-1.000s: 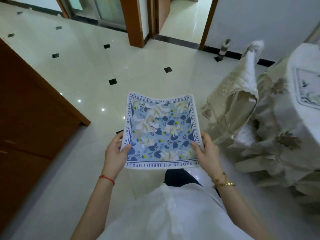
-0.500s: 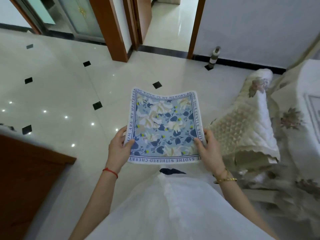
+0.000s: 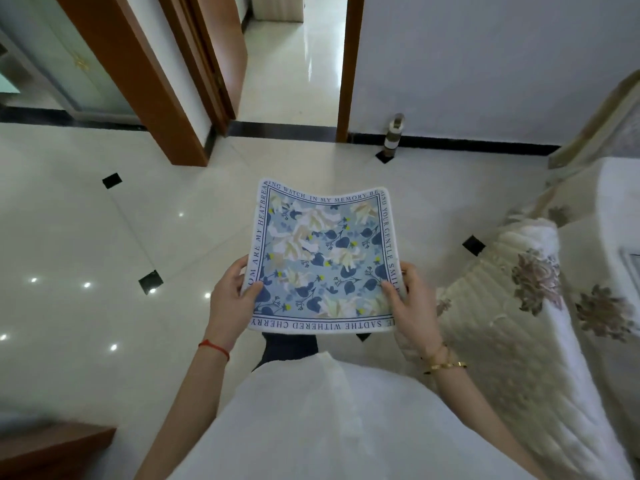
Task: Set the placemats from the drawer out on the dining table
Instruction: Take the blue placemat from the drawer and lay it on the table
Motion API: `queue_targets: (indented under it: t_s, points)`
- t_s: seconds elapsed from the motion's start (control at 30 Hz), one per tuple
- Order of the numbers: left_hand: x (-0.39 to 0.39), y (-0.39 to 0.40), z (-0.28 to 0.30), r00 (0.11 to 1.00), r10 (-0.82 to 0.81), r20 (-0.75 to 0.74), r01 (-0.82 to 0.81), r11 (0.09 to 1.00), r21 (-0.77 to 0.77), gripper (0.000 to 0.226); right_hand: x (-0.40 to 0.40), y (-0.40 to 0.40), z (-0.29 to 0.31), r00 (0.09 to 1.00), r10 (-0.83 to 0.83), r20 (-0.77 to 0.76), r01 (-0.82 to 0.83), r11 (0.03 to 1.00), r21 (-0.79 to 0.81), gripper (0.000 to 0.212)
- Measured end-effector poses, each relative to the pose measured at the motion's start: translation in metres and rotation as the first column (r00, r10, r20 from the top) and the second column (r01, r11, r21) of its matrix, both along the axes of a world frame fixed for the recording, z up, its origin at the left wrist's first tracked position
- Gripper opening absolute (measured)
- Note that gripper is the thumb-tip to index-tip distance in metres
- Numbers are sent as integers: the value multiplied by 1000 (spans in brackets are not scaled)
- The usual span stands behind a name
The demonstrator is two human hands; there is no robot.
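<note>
I hold a square placemat (image 3: pixel 322 258) flat in front of me, above the tiled floor. It has blue and cream flowers and a white border with dark lettering. My left hand (image 3: pixel 230 299) grips its near left edge, thumb on top. My right hand (image 3: pixel 410 303) grips the near right edge the same way. The mat sags a little in the middle. The dining table (image 3: pixel 616 209), under a white flowered cloth, shows at the right edge of the view.
A chair with a quilted cream cover (image 3: pixel 502 306) stands close on my right, between me and the table. A brown cabinet corner (image 3: pixel 52 448) sits at bottom left. An open doorway (image 3: pixel 294 64) and a small bottle (image 3: pixel 393 135) by the wall lie ahead.
The view has swung right and away from the brown cabinet, which has slid to the bottom left corner. The chair and table have come closer on the right. My grip on the mat is unchanged.
</note>
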State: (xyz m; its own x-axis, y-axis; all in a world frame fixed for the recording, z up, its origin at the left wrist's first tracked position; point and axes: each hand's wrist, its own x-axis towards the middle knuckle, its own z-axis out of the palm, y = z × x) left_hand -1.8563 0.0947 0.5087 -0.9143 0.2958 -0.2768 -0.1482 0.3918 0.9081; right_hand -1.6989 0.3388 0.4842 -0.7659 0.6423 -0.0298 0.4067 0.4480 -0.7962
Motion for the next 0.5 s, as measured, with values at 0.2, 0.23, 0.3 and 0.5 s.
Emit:
queue_targets:
  t_s: [0.2, 0.23, 0.3, 0.5]
  points:
    - [-133, 87, 15, 987, -154, -39, 155, 987, 27, 45, -101, 62, 11, 986, -160, -44, 161, 987, 6, 28]
    - [-155, 104, 18, 981, -186, -47, 188, 982, 34, 45, -117, 73, 12, 980, -192, -47, 192, 981, -1, 28]
    - [-197, 139, 22, 966, -255, -50, 257, 965, 44, 45, -145, 96, 14, 963, -265, -47, 263, 964, -35, 28]
    - [-276, 258, 26, 890, -455, -31, 456, 888, 53, 45, -187, 161, 13, 872, -486, -59, 482, 874, -68, 29]
